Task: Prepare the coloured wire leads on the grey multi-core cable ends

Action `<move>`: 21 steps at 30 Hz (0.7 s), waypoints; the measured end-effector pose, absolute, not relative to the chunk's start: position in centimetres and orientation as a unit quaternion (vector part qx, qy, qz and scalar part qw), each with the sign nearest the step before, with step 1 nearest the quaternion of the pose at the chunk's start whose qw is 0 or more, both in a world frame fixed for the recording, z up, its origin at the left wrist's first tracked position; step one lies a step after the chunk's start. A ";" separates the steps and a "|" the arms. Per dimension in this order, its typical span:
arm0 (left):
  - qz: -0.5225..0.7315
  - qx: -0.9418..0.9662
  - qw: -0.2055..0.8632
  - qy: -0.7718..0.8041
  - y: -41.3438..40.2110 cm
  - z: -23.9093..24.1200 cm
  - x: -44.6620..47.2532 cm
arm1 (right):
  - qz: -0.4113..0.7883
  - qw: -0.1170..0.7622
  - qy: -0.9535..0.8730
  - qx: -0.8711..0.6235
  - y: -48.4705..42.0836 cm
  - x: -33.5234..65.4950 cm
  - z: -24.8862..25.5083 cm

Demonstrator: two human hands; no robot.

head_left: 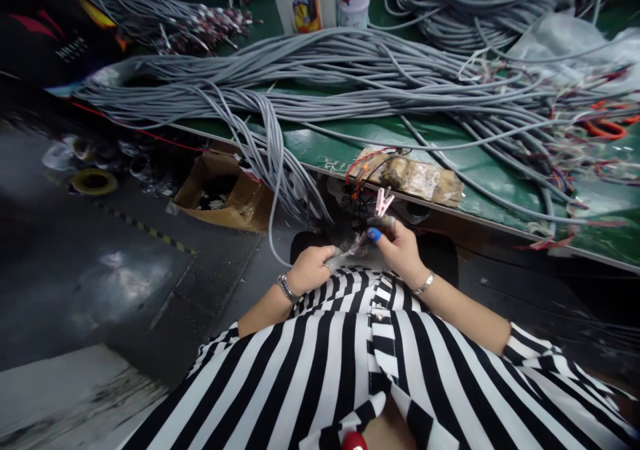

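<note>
Cable [346, 255] lies between the hands: left hand [311, 268] at nine o'clock pinches its sheath [339, 259], right hand [399, 248] at three its wires [358, 244]. Probably light, flexible; better grip the sheath, thin wires may break.

Off the front edge of the worktop [320, 147], the left hand [309, 270] is hiding part of a grey cable [273, 230], the right hand [401, 251] a pink clip's [383, 201] lower end; wire ends [356, 245] between are blurring; toward its back edge, a bottle [354, 0] is losing its top
</note>
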State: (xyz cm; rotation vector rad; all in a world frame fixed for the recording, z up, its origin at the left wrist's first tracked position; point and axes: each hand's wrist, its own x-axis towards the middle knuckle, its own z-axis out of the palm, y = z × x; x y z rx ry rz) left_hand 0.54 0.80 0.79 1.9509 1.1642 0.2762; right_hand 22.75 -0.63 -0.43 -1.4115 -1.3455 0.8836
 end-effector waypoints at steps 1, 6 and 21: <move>0.126 0.757 0.444 0.464 0.9 0.7 0.4 | 0.335 0.485 -0.551 -0.591 -0.6 23.2 -0.4; 0.161 0.664 0.551 0.479 1.0 0.7 0.1 | 0.260 0.426 -0.684 -0.533 -1.2 23.9 0.6; 0.149 0.739 0.460 0.470 0.8 0.6 0.6 | 0.452 0.378 -0.631 -0.504 -0.9 22.2 -0.2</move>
